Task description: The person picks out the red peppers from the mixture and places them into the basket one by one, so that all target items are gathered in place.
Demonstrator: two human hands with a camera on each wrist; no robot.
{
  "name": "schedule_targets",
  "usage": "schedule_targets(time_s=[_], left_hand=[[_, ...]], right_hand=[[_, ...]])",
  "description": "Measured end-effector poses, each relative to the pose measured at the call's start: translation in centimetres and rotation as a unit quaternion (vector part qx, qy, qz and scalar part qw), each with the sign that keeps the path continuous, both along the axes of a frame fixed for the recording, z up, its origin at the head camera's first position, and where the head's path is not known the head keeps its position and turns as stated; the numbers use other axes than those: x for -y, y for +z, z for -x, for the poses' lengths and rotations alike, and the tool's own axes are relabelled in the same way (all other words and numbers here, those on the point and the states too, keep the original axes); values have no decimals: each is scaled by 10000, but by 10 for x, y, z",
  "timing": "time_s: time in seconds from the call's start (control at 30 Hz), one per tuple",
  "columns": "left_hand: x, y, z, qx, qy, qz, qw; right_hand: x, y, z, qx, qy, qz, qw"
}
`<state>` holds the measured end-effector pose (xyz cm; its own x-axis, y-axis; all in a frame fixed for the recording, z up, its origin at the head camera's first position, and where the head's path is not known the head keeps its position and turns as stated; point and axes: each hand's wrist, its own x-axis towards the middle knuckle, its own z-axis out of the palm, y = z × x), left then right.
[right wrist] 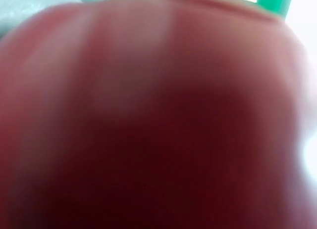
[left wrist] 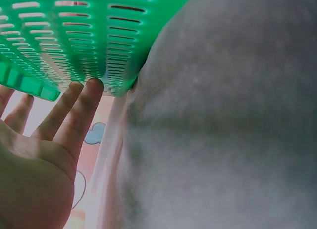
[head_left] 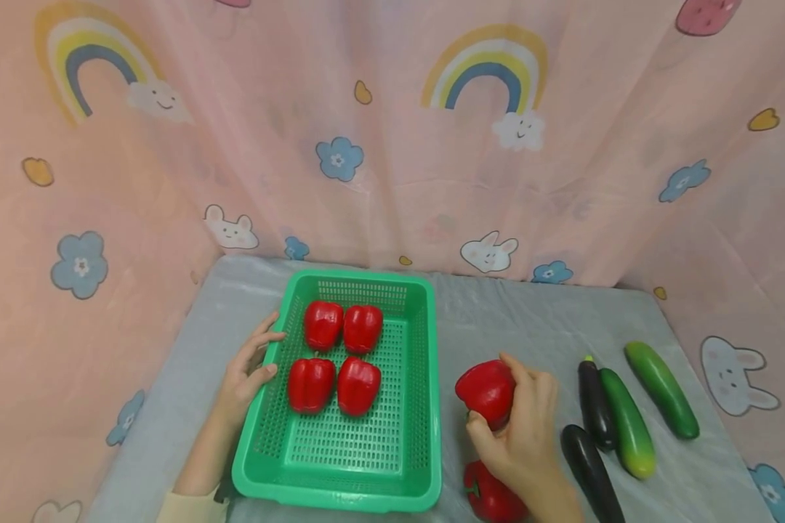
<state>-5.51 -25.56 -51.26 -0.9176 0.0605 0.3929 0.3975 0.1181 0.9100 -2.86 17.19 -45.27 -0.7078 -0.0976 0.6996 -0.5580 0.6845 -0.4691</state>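
Note:
In the head view my right hand [head_left: 523, 428] grips a red bell pepper [head_left: 487, 392] between thumb and fingers, to the right of the green basket [head_left: 435, 407]. The same pepper [right wrist: 148, 115] fills the right wrist view as a red blur. Below that hand, another red bell pepper [head_left: 490, 494] lies on the cloth, partly covered by the hand. My left hand [head_left: 245, 378] is at the basket's left side, thumb and fingertips by the rim. Seen from the left wrist, its fingers [left wrist: 79, 113] extend fairly straight against the slotted outer wall [left wrist: 84, 41].
Several red bell peppers [head_left: 323, 325] stand in the basket's left and back part. On the right lie two eggplants [head_left: 595, 403] and two cucumbers [head_left: 661, 388]. A grey cloth [head_left: 497, 312] covers the table, with a pink patterned curtain [head_left: 392, 196] behind it.

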Motion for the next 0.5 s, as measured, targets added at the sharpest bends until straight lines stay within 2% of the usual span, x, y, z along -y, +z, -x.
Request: schedule_targets(time_s=[0.23, 0.5], left_hand=[[-1, 3, 0, 59, 19, 21, 10000], [-1, 0, 0, 38, -68, -163, 9998]], right_hand=[[12, 12, 0, 15, 301, -110, 9995], [25, 27, -4, 697, 597, -395, 9950]])
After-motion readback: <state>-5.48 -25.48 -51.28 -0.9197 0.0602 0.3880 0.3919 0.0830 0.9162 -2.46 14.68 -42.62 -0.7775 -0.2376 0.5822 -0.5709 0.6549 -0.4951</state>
